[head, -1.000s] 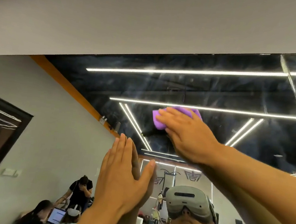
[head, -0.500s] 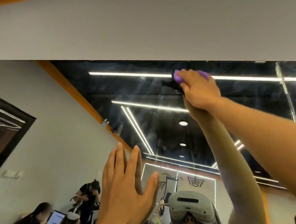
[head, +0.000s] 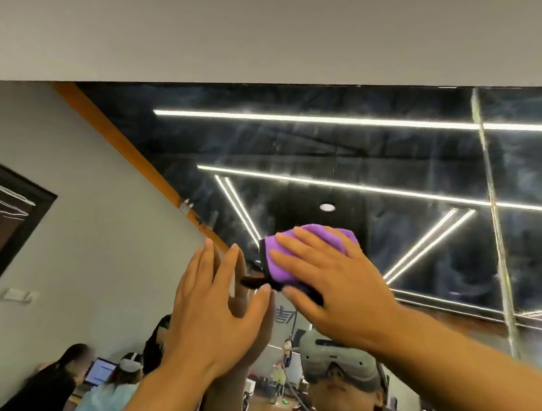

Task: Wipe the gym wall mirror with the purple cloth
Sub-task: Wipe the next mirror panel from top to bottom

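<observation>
Head view. I see the right hand [head: 331, 284] raised against the mirror [head: 383, 156], fingers straight and spread, palm pressing the purple cloth [head: 294, 257] flat onto the glass. The cloth sits just right of frame centre, bunched under the fingers; its purple face shows at 12 and 9 o'clock from the knuckles. A black hem [head: 264, 264] runs along the cloth's left and lower edges, with a short black tab projecting toward 8 o'clock.

The left hand [head: 216, 312] is at 8 o'clock from the cloth, fingers straight and together, thumb apart. Its fingertips meet their own reflection, so the palm appears to rest flat on the glass. It holds nothing. The thumb tip lies just beside the cloth's lower hem; I cannot tell whether they touch.

The mirror surface carries hazy streaks across its upper area. A vertical seam [head: 492, 200] between panels runs at 3 o'clock from the cloth. Reflected light strips [head: 314, 118] cross the dark ceiling. The mirror's top edge meets a pale wall band [head: 279, 34] at 12 o'clock.

At 6 o'clock, the reflection shows a person wearing a grey headset [head: 337, 361]. At 7 o'clock, seated people and a laptop [head: 99, 371] are reflected.
</observation>
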